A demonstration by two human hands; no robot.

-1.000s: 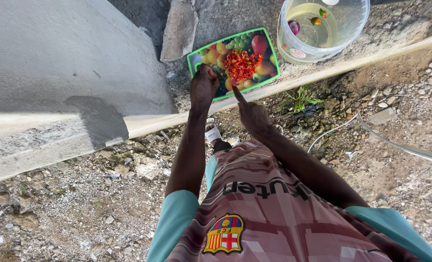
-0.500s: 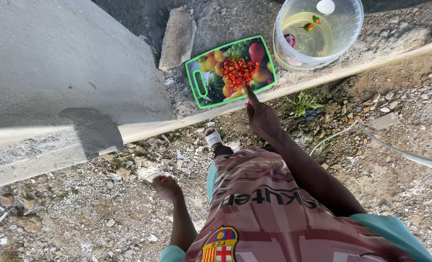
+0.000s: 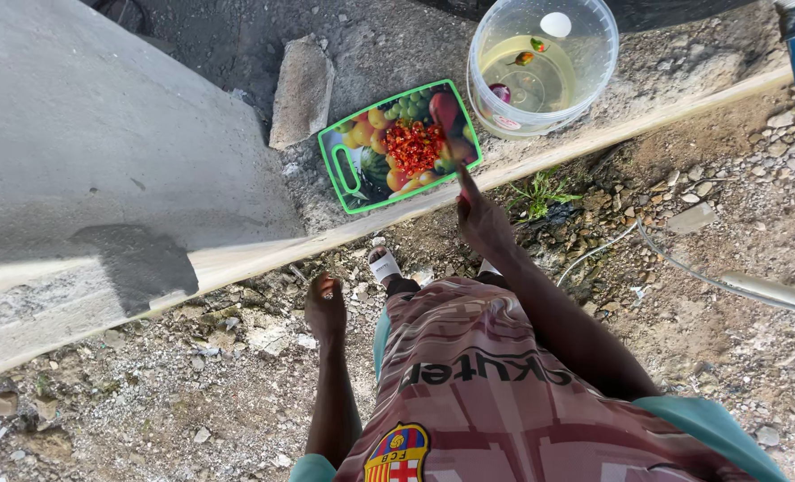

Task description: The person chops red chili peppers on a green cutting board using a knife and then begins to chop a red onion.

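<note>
**Board with chopped peppers, knife at its edge**

Board: green-rimmed, long axis running lower left to upper right, handle lower left, lying on gravel. Peppers: red heap at its centre. Right hand: grasping knife, blade pointing up toward board. Left hand: loosely curled, holding nothing visible. Bucket: beside board.

Cutting board: green-rimmed, printed with a many-coloured fruit pattern.
Chopped pile: bright red, on the cutting board.
Bucket: clear, yellowish water, right of the cutting board.
Shirt: maroon and pale pink blocks.
</note>
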